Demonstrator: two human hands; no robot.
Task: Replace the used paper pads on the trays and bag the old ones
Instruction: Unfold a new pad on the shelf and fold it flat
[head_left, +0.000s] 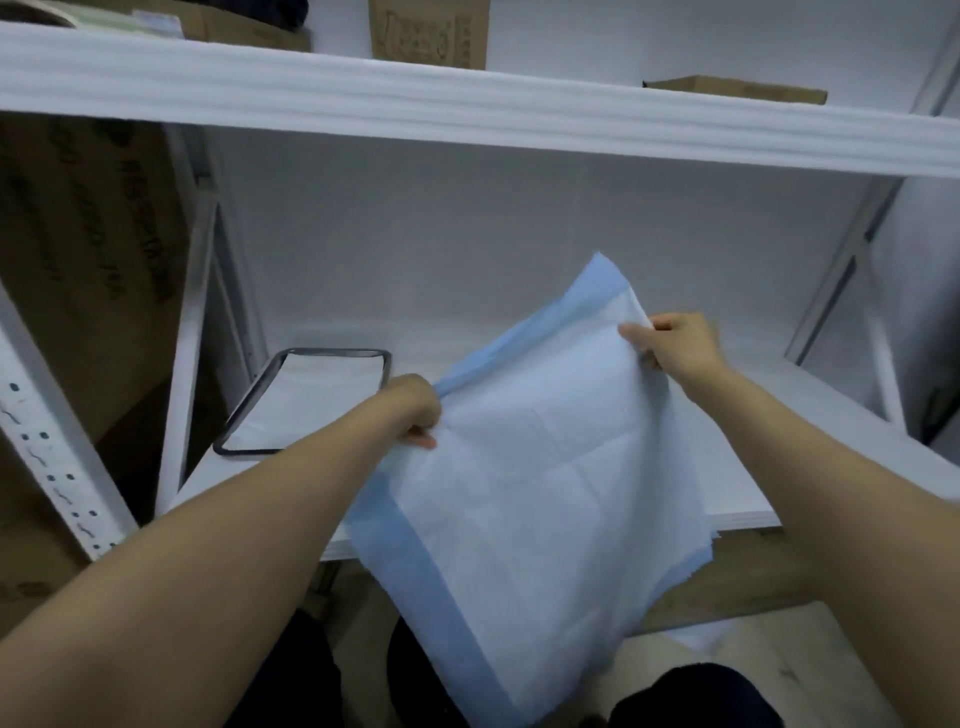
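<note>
A large paper pad (535, 493), white with a blue border, hangs spread out in front of the white shelf (779, 452). My left hand (413, 413) grips its left edge. My right hand (675, 343) pinches its upper right edge. The pad's lower part droops below the shelf's front edge. On the shelf to the left lies a dark-rimmed tray (306, 397) with a white pad inside it; my left forearm covers its near right corner.
A white upper shelf (467, 98) with cardboard boxes (428, 31) runs overhead. A perforated white upright (57, 457) and large cardboard boxes (88, 249) stand at the left. Another metal upright (852, 270) stands at the right. Wood-look floor (753, 670) lies below.
</note>
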